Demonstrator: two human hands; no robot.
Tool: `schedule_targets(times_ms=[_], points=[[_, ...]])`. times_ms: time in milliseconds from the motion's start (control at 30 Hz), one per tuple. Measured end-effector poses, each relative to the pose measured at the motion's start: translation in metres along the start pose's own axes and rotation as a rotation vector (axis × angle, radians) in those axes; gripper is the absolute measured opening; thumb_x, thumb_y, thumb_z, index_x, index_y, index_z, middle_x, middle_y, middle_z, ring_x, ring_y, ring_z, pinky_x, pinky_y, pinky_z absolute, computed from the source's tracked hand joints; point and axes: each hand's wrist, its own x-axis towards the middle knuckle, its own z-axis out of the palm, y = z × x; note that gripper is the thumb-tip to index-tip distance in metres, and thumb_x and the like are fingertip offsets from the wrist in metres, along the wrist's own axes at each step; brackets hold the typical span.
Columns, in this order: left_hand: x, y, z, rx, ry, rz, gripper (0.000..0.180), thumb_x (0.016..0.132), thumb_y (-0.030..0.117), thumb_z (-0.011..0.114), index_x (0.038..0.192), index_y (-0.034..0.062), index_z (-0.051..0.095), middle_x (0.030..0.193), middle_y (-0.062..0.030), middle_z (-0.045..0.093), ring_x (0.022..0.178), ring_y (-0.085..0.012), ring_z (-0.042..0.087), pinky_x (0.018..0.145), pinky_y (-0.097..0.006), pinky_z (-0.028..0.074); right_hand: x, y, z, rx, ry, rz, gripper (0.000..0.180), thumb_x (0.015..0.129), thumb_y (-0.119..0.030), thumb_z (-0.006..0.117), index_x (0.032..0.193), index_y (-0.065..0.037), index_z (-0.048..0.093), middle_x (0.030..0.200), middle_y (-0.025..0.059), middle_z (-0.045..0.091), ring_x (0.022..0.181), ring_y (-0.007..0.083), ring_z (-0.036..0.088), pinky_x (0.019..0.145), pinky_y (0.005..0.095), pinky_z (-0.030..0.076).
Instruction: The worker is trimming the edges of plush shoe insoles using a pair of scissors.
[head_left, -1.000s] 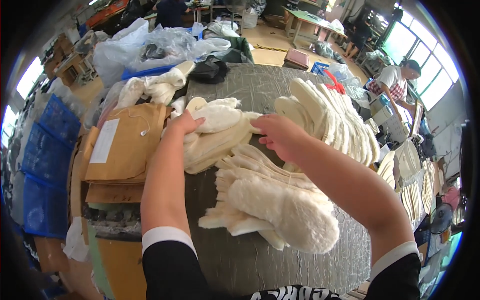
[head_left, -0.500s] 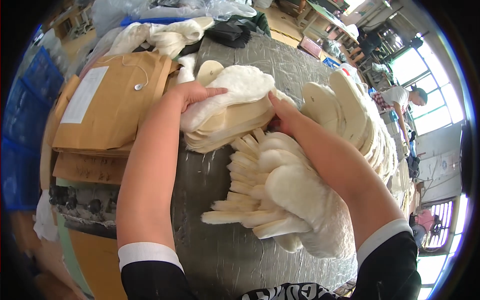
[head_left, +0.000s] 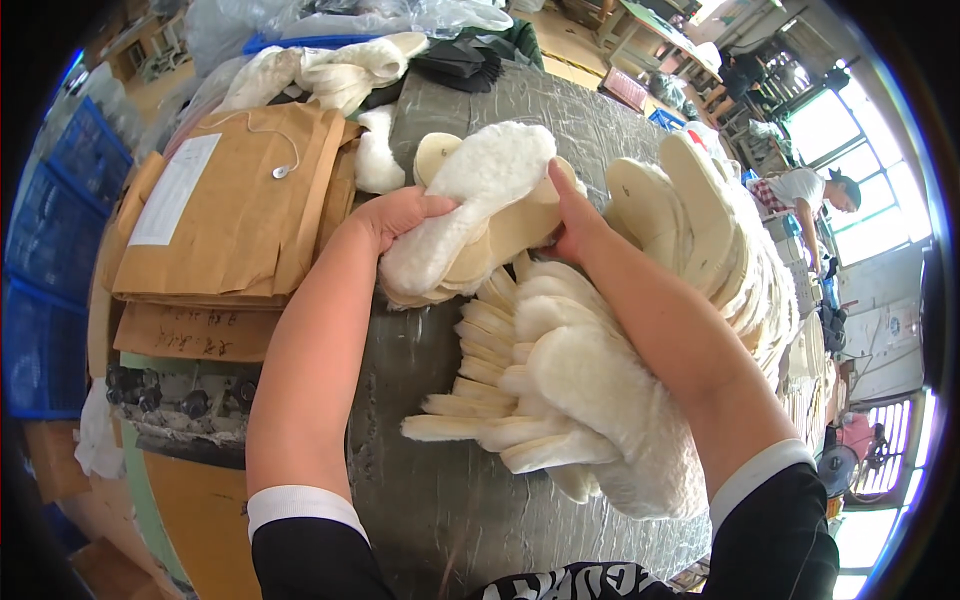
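Note:
Between my two hands is a fluffy white insole (head_left: 488, 170), fleece side up, tilted over a stack of cream insoles (head_left: 500, 240). My left hand (head_left: 402, 215) grips its lower left edge, the thumb on the fleece and the fingers beneath. At the right side of the same stack, my right hand (head_left: 575, 215) has its thumb up by the insole's far end; its fingers are mostly hidden behind the insoles. Nearer to me lies a fanned heap of white fleece insoles (head_left: 590, 370). A long row of insoles (head_left: 710, 225) leans together right of my right hand.
Brown paper packages (head_left: 215, 215) are piled on the left, beside blue crates (head_left: 45, 300). A loose white fleece piece (head_left: 378, 150) and black material (head_left: 460, 62) lie toward the back of the grey, film-covered table (head_left: 400, 440). A person (head_left: 805, 190) works far right.
The top fleece insole has lifted and turned more upright, separating from the stack, which has spread. My left hand has shifted slightly right with it.

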Motion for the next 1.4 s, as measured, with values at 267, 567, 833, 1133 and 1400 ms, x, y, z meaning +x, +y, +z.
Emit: schedule_targets(times_ms=[267, 567, 833, 1133, 1400], points=[[-0.002, -0.009, 0.004, 0.030, 0.005, 0.087, 0.073, 0.070, 0.020, 0.070, 0.132, 0.0060, 0.034, 0.121, -0.0086, 0.052, 0.106, -0.0192, 0.053, 0.091, -0.033, 0.043, -0.004, -0.010, -0.014, -0.018, -0.084, 0.090, 0.081, 0.074, -0.077, 0.032, 0.132, -0.020, 0.038, 0.135, 0.0035, 0.036, 0.124, 0.0266, 0.033, 0.098, 0.0579, 0.021], [-0.035, 0.014, 0.021, 0.051, 0.175, 0.335, 0.063, 0.069, 0.011, 0.063, 0.127, 0.0035, 0.040, 0.112, -0.0091, 0.056, 0.100, -0.0183, 0.055, 0.087, -0.032, 0.044, -0.028, -0.034, 0.017, 0.399, -0.337, -0.311, 0.084, 0.083, -0.068, 0.030, 0.120, 0.005, 0.046, 0.123, 0.0133, 0.051, 0.116, 0.0265, 0.045, 0.104, 0.0354, 0.026], [-0.121, 0.095, 0.099, 0.045, 0.342, 0.715, 0.076, 0.058, 0.025, 0.078, 0.121, -0.0012, 0.044, 0.105, -0.0102, 0.059, 0.089, -0.0181, 0.060, 0.076, -0.029, 0.052, -0.160, -0.113, 0.049, 0.399, -0.609, -0.746, 0.072, 0.089, -0.056, 0.028, 0.119, 0.006, 0.046, 0.120, 0.0154, 0.052, 0.112, 0.0273, 0.046, 0.100, 0.0372, 0.031], [-0.147, 0.092, 0.291, 0.227, -0.119, 0.610, 0.083, 0.060, 0.019, 0.068, 0.132, 0.0028, 0.030, 0.110, -0.0126, 0.056, 0.101, -0.0221, 0.055, 0.087, -0.035, 0.044, -0.340, -0.051, -0.154, 0.379, -0.849, -1.038, 0.067, 0.093, -0.049, 0.024, 0.135, 0.003, 0.024, 0.137, 0.0224, 0.031, 0.125, 0.0351, 0.034, 0.103, 0.0494, 0.025], [-0.099, -0.080, 0.407, 0.535, -0.420, 0.171, 0.073, 0.067, 0.020, 0.064, 0.126, -0.0054, 0.029, 0.105, -0.0210, 0.055, 0.097, -0.0250, 0.055, 0.084, -0.031, 0.043, -0.426, 0.178, -0.258, 1.065, 0.315, -0.499, 0.057, 0.091, -0.047, 0.033, 0.133, -0.008, 0.034, 0.134, 0.0128, 0.039, 0.122, 0.0314, 0.038, 0.102, 0.0466, 0.030]])
